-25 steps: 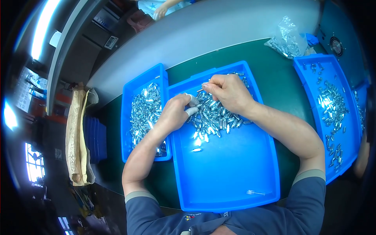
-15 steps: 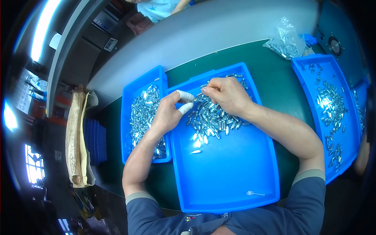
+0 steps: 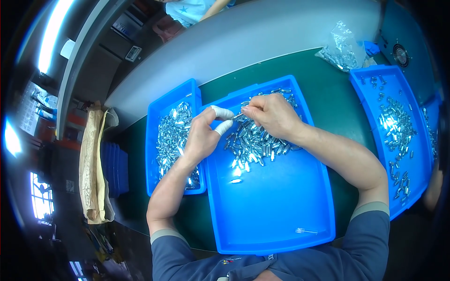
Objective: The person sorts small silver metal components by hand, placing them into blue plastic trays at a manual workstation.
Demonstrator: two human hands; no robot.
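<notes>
While over the blue tray (image 3: pixel 281 206), both hands — left (image 3: pixel 204 136), right (image 3: pixel 272 114) — pinch one small metal part (image 3: pixel 238 115).

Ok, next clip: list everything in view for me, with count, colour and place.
middle tray: one, blue, in front of the person, small metal parts heaped at its far end
clear small piece: one, near edge of the middle tray
left tray: one, blue, narrower, filled with silvery parts
right tray: one, blue, silvery parts scattered in it
plastic bag: one, clear, holding metal parts, far right on the green mat
stacked trays: blue, off the table's left edge
left hand: white finger cots on two fingers
right hand: pinching a small metal part with the left hand
</notes>
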